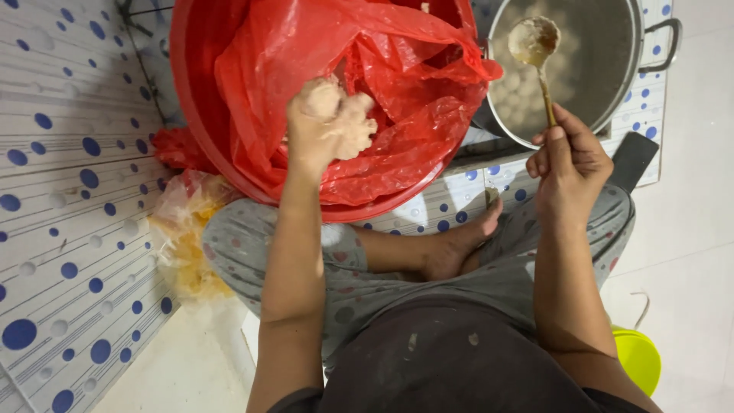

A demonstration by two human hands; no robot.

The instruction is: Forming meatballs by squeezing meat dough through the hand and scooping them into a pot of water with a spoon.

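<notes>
Squeezing a lump of dough in its closed fingers, the left hand hovers over the red basin; the right hand pinches a spoon above the pot.

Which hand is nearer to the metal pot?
The right hand: it holds a spoon over the metal pot. The left hand, coated in dough, is over the red basin.

Dotted blue-white mat on floor, clear bag of yellow stuff at left, yellow-green lid bottom right.
</notes>
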